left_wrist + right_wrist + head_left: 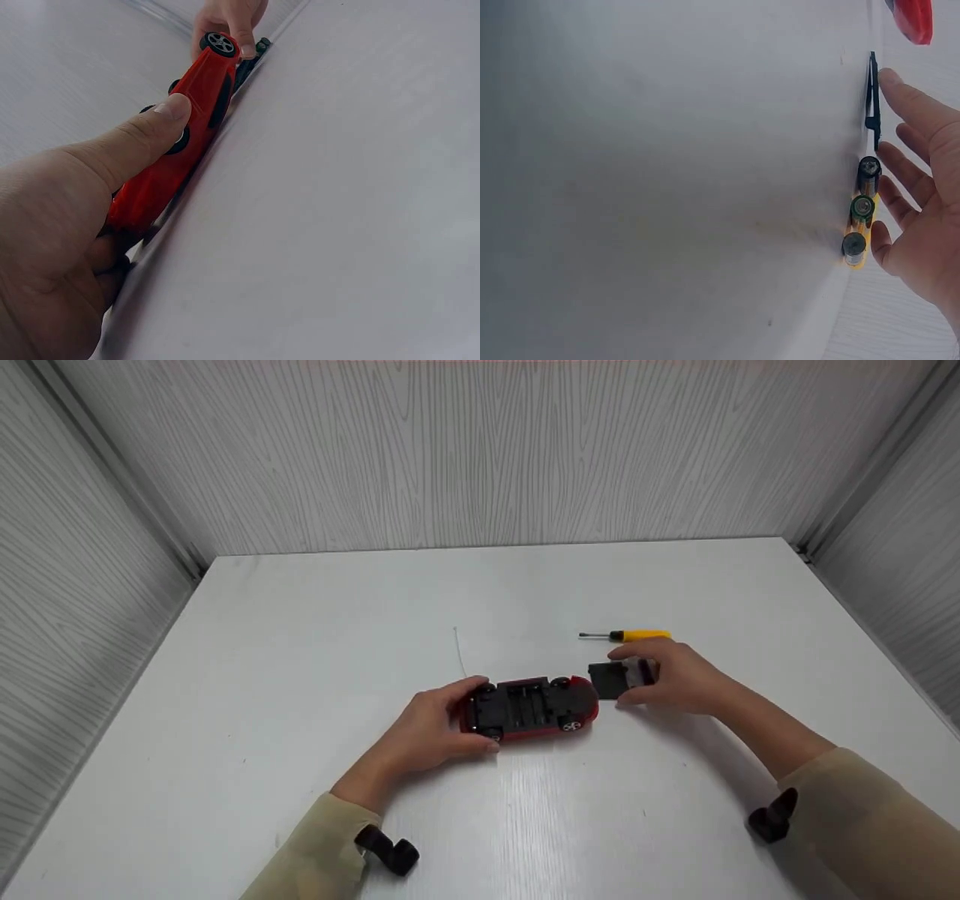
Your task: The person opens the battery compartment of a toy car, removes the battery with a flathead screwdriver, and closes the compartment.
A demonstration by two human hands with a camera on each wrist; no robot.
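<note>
A red toy car [529,707] lies with its black underside up, showing an open recess in the middle. My left hand [431,727] grips its left end, the thumb along the near side; in the left wrist view the thumb [150,135] presses on the red body. Just right of the car is a flat black cover [608,681]. Thumb and fingers of my right hand [679,679] are spread around the cover; whether they touch it is unclear. Several batteries [862,206] lie beside it, partly under that hand in the head view.
Behind the right hand lies a screwdriver [637,635] with a yellow handle. A thin pale strand [459,651] lies on the white table [337,622] beyond the left hand. Grey wood-grain panels [480,457] stand at the back and both sides.
</note>
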